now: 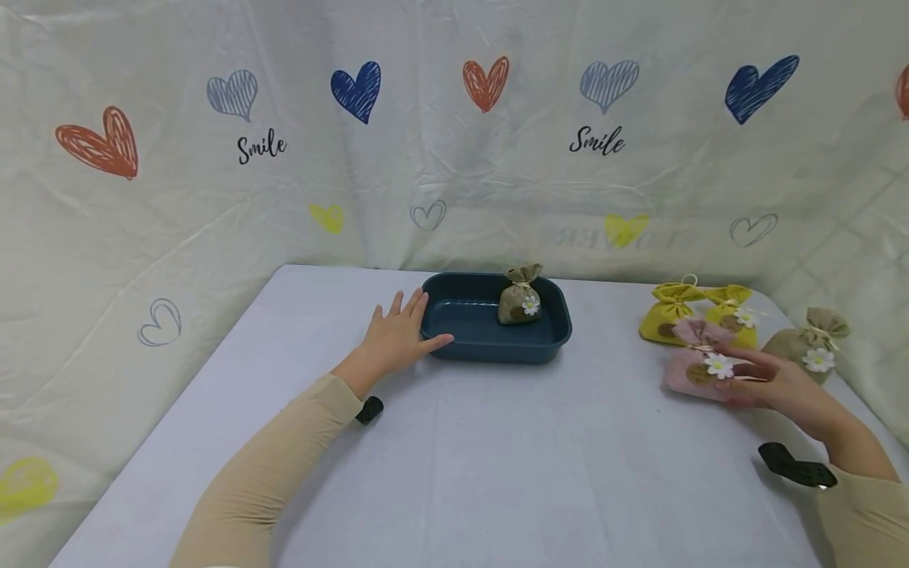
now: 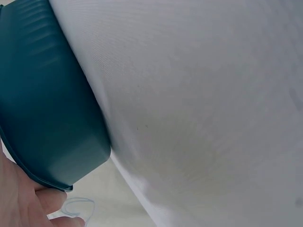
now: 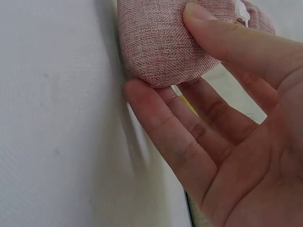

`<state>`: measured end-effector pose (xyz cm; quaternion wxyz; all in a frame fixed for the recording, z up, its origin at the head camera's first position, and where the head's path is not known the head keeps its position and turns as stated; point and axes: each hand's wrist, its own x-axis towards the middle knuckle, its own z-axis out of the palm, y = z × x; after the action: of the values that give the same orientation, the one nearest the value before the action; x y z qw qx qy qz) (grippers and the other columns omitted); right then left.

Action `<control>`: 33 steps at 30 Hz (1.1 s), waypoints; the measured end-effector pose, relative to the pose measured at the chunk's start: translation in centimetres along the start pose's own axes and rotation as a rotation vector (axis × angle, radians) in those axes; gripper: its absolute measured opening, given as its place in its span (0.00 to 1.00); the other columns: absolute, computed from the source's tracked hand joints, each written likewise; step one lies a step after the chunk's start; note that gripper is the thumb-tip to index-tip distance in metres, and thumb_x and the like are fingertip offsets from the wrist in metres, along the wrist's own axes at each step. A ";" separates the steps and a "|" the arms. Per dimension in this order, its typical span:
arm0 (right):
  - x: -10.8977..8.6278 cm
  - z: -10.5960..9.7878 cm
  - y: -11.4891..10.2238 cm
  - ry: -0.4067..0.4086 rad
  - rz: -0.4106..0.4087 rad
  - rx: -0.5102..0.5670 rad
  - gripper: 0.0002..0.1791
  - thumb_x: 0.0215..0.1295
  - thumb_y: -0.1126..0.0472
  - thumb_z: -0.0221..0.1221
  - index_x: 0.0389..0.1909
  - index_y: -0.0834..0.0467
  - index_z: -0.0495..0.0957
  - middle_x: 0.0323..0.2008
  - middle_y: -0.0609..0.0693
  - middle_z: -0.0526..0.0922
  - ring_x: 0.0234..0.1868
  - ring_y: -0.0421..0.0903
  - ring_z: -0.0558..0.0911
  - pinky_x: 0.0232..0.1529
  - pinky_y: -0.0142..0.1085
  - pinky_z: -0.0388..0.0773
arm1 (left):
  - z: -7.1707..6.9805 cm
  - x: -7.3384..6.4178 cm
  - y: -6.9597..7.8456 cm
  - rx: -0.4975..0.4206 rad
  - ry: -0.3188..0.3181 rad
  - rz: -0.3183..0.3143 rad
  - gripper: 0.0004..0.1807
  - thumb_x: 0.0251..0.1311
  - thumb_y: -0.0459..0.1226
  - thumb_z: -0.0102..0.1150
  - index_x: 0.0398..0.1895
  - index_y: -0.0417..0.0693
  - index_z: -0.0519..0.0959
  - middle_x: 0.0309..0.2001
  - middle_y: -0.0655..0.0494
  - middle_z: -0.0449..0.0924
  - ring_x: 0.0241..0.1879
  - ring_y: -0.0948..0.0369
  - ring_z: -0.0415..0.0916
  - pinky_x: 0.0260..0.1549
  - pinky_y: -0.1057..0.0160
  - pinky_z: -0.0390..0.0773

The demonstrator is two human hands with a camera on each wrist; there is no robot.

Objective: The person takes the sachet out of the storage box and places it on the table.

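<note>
My left hand (image 1: 398, 341) rests against the left end of a dark teal rectangular dish (image 1: 458, 315), fingers spread and thumb toward the near side. Inside that dish, at its right, a tan drawstring pouch (image 1: 513, 306) with a white flower stands upright. The left wrist view gives the dish's outer wall (image 2: 52, 104), with fingertips at its rim. On the right, my right hand (image 1: 798, 398) holds a pink drawstring pouch (image 1: 683, 372) between thumb and fingers. The right wrist view has the thumb on one face of the pink cloth (image 3: 156, 42) and the fingers under its edge.
Two yellow pouches (image 1: 660, 322) stand behind the pink one, partly covered by it. Another tan pouch (image 1: 784, 345) stands behind the right hand near the table's right edge. A white cloth (image 1: 497, 457) covers the table, and a heart-patterned curtain (image 1: 419, 158) hangs behind.
</note>
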<state>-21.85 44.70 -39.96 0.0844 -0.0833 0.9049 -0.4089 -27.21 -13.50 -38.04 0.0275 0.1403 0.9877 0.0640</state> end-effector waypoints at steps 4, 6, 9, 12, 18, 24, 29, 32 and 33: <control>-0.1 0.0 0.2 -0.002 0.003 0.018 0.29 0.71 0.60 0.64 0.65 0.29 0.71 0.50 0.25 0.71 0.47 0.18 0.71 0.40 0.32 0.82 | 0.1 0.0 0.0 0.005 -0.001 -0.005 0.57 0.67 0.73 0.42 0.84 0.43 0.44 0.83 0.49 0.41 0.80 0.43 0.37 0.72 0.33 0.45; -0.2 0.0 0.3 -0.002 -0.001 0.029 0.29 0.71 0.61 0.64 0.64 0.28 0.72 0.49 0.22 0.70 0.47 0.17 0.71 0.40 0.32 0.82 | 0.1 0.0 0.0 0.003 -0.004 -0.005 0.57 0.67 0.73 0.42 0.84 0.43 0.44 0.83 0.49 0.41 0.80 0.43 0.37 0.72 0.33 0.44; -0.3 0.1 0.3 -0.010 -0.004 0.037 0.29 0.71 0.62 0.64 0.62 0.27 0.72 0.50 0.24 0.70 0.47 0.17 0.70 0.40 0.33 0.82 | 0.1 0.0 0.0 -0.002 -0.009 -0.004 0.57 0.67 0.73 0.42 0.84 0.43 0.43 0.83 0.49 0.40 0.80 0.43 0.36 0.73 0.34 0.43; -0.2 -0.1 0.2 -0.023 0.001 0.036 0.28 0.71 0.61 0.64 0.60 0.25 0.71 0.50 0.28 0.71 0.47 0.17 0.70 0.40 0.33 0.82 | 0.1 -0.1 0.1 -0.003 -0.008 -0.002 0.57 0.67 0.73 0.41 0.84 0.43 0.43 0.83 0.49 0.40 0.80 0.43 0.36 0.73 0.34 0.44; 0.1 -0.2 -0.1 -0.040 0.008 0.009 0.25 0.72 0.59 0.63 0.63 0.30 0.73 0.52 0.34 0.72 0.47 0.18 0.72 0.40 0.35 0.83 | 0.1 -0.1 0.1 0.004 -0.005 -0.002 0.57 0.67 0.73 0.42 0.84 0.43 0.43 0.83 0.49 0.40 0.80 0.43 0.36 0.72 0.34 0.45; 0.2 -0.3 -0.2 -0.062 0.010 -0.028 0.24 0.72 0.58 0.63 0.65 0.35 0.73 0.60 0.58 0.74 0.47 0.19 0.72 0.39 0.36 0.83 | 0.1 -0.1 0.1 0.002 -0.014 -0.005 0.57 0.67 0.73 0.41 0.84 0.43 0.43 0.83 0.49 0.39 0.80 0.43 0.36 0.73 0.34 0.43; 0.3 -0.5 -0.3 -0.072 -0.001 -0.041 0.25 0.73 0.58 0.62 0.66 0.36 0.73 0.63 0.73 0.70 0.47 0.20 0.73 0.39 0.36 0.82 | 0.1 -0.1 0.1 0.010 -0.012 -0.004 0.57 0.67 0.73 0.40 0.84 0.44 0.42 0.83 0.50 0.39 0.80 0.43 0.36 0.73 0.34 0.44; 0.3 -0.5 -0.3 -0.072 0.000 -0.044 0.24 0.73 0.59 0.63 0.66 0.37 0.73 0.63 0.75 0.69 0.47 0.20 0.73 0.39 0.36 0.82 | -0.1 -0.1 0.1 0.012 -0.014 -0.005 0.57 0.67 0.73 0.39 0.84 0.44 0.42 0.83 0.50 0.39 0.80 0.43 0.36 0.73 0.34 0.44; 0.3 -0.5 -0.4 -0.072 0.002 -0.048 0.24 0.73 0.58 0.63 0.66 0.38 0.74 0.63 0.75 0.69 0.46 0.20 0.73 0.39 0.36 0.82 | -0.1 -0.1 0.1 0.014 -0.012 -0.003 0.57 0.67 0.73 0.40 0.84 0.44 0.42 0.83 0.50 0.39 0.80 0.43 0.36 0.73 0.34 0.45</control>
<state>-22.21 44.72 -39.37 0.1155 -0.0990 0.9109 -0.3835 -27.08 -13.44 -37.93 0.0323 0.1392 0.9881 0.0563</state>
